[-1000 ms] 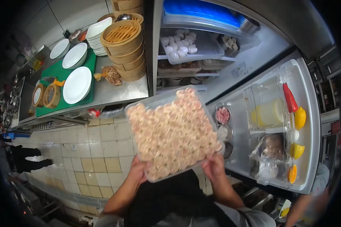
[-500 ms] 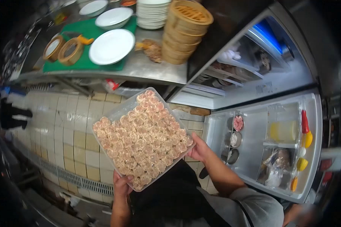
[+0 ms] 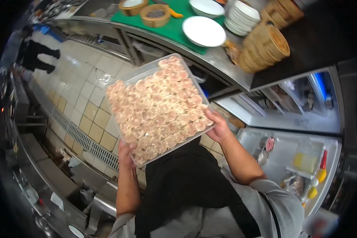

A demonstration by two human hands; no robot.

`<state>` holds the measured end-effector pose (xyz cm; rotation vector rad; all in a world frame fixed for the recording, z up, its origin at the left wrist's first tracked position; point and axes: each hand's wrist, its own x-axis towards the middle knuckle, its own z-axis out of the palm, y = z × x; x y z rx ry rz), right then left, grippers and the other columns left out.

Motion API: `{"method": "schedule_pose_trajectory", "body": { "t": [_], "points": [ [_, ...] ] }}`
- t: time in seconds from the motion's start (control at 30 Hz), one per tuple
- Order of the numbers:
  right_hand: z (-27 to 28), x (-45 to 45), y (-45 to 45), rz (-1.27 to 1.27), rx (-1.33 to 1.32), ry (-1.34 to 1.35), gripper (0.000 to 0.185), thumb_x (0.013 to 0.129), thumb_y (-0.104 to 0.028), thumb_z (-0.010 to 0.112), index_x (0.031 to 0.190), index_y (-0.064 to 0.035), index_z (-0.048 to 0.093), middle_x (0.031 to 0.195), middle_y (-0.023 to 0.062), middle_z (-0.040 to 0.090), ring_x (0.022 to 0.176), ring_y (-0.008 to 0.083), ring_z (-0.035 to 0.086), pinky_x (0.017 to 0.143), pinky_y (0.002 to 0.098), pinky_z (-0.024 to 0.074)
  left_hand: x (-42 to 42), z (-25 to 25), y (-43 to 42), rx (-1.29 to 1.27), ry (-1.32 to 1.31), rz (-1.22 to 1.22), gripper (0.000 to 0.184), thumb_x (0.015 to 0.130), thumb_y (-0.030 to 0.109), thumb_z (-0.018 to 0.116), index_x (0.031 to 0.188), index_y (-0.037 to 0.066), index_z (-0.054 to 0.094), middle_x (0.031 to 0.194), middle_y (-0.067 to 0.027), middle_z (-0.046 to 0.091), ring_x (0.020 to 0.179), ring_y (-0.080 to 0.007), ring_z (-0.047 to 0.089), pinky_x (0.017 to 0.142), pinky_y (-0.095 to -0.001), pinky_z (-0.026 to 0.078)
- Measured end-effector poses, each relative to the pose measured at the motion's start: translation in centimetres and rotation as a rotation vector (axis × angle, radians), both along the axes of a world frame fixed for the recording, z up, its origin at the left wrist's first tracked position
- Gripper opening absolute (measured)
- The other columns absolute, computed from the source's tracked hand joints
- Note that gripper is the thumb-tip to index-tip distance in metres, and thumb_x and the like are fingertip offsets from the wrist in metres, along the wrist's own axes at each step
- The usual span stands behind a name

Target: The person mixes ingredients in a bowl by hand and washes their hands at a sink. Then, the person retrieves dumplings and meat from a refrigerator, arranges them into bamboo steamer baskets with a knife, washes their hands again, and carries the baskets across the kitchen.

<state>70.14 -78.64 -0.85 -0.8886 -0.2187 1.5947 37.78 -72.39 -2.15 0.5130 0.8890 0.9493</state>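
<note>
A square translucent plastic tray (image 3: 142,73) is held out in front of my body, tilted slightly in view. Rows of pale pink siu mai-like dumplings (image 3: 158,107) cover most of it, leaving a bare strip along its far left side. My left hand (image 3: 127,154) grips the near left corner, thumb over the rim. At the right corner, my right hand (image 3: 218,126) is closed on the edge. The fingers beneath the tray are hidden.
An open fridge (image 3: 281,127) with food in its door is on my right. Ahead, a steel counter (image 3: 222,59) holds white bowls (image 3: 204,31), stacked plates (image 3: 242,18) and bamboo steamers (image 3: 265,45). A floor drain grate (image 3: 81,137) runs along the left; another person (image 3: 37,53) stands far left.
My view has turned left, so the fridge and counter have shifted right in view. Both hands keep hold of the tray, which now appears higher and farther right in view.
</note>
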Motion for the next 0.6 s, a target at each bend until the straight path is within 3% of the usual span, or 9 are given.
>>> {"method": "schedule_pose_trajectory", "body": {
  "t": [0.17,0.2,0.4,0.6],
  "points": [
    [1.3,-0.7,-1.4,0.017,0.139,-0.013,0.054,0.094,-0.025,0.057,0.138,0.0041,0.042,0.132,0.0157,0.056,0.118,0.0279,0.058,0.103,0.0421,0.0454,-0.7,2.4,-2.5,0.102,-0.086,0.009,0.073,0.074,0.013,0.059,0.140,-0.007,0.035,0.129,-0.0220,0.054,0.114,-0.0333,0.059,0.098,-0.0426,0.049],
    [-1.6,-0.9,-3.4,0.014,0.060,0.032,0.055,0.094,-0.025,0.056,0.138,0.0045,0.042,0.132,0.0161,0.056,0.118,0.0281,0.058,0.103,0.0424,0.0455,-0.8,0.2,-4.1,0.002,-0.038,0.021,0.073,0.074,0.013,0.059,0.140,-0.007,0.035,0.129,-0.0220,0.054,0.114,-0.0333,0.059,0.098,-0.0426,0.049],
    [-2.7,-0.5,-2.9,0.030,0.066,0.012,0.055,0.095,-0.026,0.056,0.138,0.0042,0.041,0.133,0.0168,0.055,0.120,0.0294,0.056,0.103,0.0436,0.0449,-0.1,0.1,-2.6,0.048,-0.178,-0.048,0.068,0.076,0.010,0.059,0.138,-0.007,0.037,0.127,-0.0209,0.056,0.111,-0.0316,0.062,0.095,-0.0413,0.052],
    [-5.8,-0.6,-3.1,0.086,0.037,0.086,0.055,0.095,-0.028,0.055,0.139,0.0033,0.041,0.134,0.0169,0.054,0.121,0.0295,0.056,0.103,0.0439,0.0450,-0.1,-1.9,-3.2,0.020,-0.115,-0.027,0.067,0.077,0.008,0.058,0.139,-0.004,0.037,0.127,-0.0198,0.056,0.111,-0.0304,0.062,0.094,-0.0415,0.052]
  ]
}}
